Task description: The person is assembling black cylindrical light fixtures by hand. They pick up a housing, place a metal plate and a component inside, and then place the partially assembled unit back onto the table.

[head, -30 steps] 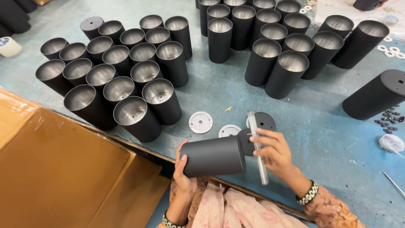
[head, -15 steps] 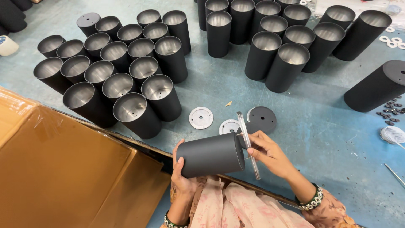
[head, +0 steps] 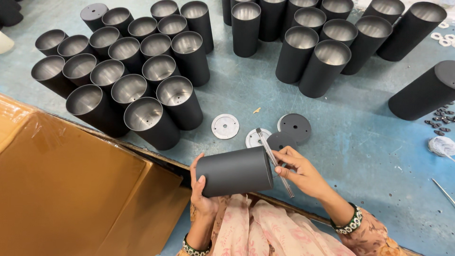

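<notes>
The left hand (head: 201, 189) grips a black cylinder (head: 234, 170) sideways while the right hand (head: 303, 173) pinches what seems a thin metal ring (head: 275, 162) at its end.

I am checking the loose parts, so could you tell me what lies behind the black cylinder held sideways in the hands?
Behind the black cylinder, on the blue floor, lie a white disc and dark discs. A second white disc is partly covered.
</notes>
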